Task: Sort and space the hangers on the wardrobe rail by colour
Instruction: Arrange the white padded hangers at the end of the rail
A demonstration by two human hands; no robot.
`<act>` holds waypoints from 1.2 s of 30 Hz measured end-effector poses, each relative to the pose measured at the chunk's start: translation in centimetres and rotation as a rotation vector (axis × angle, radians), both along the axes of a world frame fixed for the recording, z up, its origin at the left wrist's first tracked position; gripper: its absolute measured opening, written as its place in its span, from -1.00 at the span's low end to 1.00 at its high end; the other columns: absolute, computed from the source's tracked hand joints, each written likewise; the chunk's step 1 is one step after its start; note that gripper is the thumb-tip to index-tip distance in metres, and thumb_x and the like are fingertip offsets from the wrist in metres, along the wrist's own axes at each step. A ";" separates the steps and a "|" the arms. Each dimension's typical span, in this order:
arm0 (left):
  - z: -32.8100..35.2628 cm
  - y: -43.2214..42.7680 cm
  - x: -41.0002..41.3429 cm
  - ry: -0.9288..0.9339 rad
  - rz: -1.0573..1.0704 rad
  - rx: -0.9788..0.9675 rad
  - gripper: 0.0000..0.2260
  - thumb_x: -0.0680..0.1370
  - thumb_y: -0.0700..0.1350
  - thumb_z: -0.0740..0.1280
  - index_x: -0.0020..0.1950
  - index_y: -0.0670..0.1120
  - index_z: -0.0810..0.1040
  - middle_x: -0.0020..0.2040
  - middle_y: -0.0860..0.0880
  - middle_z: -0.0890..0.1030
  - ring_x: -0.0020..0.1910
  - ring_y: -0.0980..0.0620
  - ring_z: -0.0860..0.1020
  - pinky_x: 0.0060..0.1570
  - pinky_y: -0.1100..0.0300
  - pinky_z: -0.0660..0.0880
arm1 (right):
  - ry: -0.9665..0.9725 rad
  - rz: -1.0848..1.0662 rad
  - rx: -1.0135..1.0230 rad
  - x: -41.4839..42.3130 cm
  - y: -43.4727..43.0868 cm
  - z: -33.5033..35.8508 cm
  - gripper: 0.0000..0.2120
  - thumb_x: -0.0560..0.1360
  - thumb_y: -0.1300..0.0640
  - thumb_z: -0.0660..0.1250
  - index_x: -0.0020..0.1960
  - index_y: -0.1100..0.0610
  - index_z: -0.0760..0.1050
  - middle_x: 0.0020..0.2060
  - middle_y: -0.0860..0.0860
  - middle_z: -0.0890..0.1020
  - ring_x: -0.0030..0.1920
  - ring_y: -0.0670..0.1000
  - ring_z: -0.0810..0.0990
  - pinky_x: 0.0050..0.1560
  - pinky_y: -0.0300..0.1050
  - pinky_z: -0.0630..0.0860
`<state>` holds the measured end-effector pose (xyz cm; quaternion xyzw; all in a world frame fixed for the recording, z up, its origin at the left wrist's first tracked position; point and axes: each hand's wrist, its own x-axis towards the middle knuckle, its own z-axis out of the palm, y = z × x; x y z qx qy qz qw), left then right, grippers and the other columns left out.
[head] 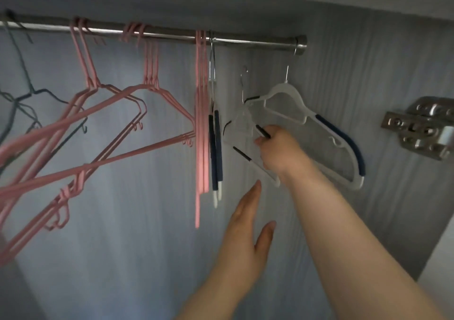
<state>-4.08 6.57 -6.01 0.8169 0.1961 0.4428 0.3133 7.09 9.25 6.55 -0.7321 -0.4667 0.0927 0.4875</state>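
A steel rail (172,35) runs across the top of the wardrobe. Several pink hangers (118,103) hang along its left and middle parts, with another pink bunch (201,123) seen edge-on. Grey wire hangers (24,93) hang at the far left. Two white hangers with dark blue grips (215,142) hang beside the pink bunch. My right hand (277,152) grips a white hanger (242,123) whose hook is off the rail. Another white hanger with blue grips (341,145) hangs at the rail's right end. My left hand (248,228) is raised below, fingers straight, holding nothing.
A metal door hinge (422,130) is fixed to the right side panel. The rail ends at a bracket (301,44) near that panel. The wardrobe's back wall is pale grey behind the hangers.
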 end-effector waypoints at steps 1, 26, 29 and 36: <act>-0.6 0.6 -0.3 0.017 0.016 -0.020 -0.46 0.55 -0.11 0.23 0.32 0.25 -0.03 0.34 0.32 0.11 0.21 0.63 0.04 0.17 0.68 -0.05 | 0.003 0.012 0.002 0.2 -0.5 -1.7 -0.74 0.57 0.29 0.07 0.15 0.35 0.45 -0.12 0.15 0.49 -0.13 0.06 0.45 -0.13 -0.20 0.35; -3.7 10.7 -19.3 0.732 0.505 -0.249 -0.78 0.56 -0.12 0.20 -0.28 -0.06 0.47 -0.28 -0.03 0.61 -0.24 -0.08 0.58 -0.20 0.13 0.41 | -0.106 0.121 0.073 4.2 -3.3 -20.2 -0.82 0.51 0.23 0.25 -0.04 0.17 0.64 -0.20 0.00 0.66 -0.15 -0.16 0.58 -0.06 -0.37 0.45; -2.3 7.9 -19.5 0.596 0.526 -0.236 -0.79 0.54 -0.11 0.23 -0.30 -0.05 0.49 -0.33 0.05 0.64 -0.43 0.16 0.58 -0.29 0.18 0.46 | -0.186 -0.042 -0.018 2.3 -2.4 -21.3 -0.71 0.48 0.27 0.26 0.19 0.20 0.54 0.19 0.18 0.53 0.22 0.11 0.50 0.26 -0.29 0.27; -3.9 0.2 -13.9 0.460 0.608 -0.214 -0.86 0.48 -0.06 0.32 -0.23 0.05 0.39 -0.36 -0.01 0.65 -0.36 0.13 0.62 -0.29 0.16 0.56 | 0.541 0.429 -0.193 -7.6 -4.2 -19.1 -0.89 0.55 0.10 0.20 0.08 0.04 0.41 -0.17 -0.05 0.53 -0.24 -0.11 0.53 -0.28 -0.42 0.48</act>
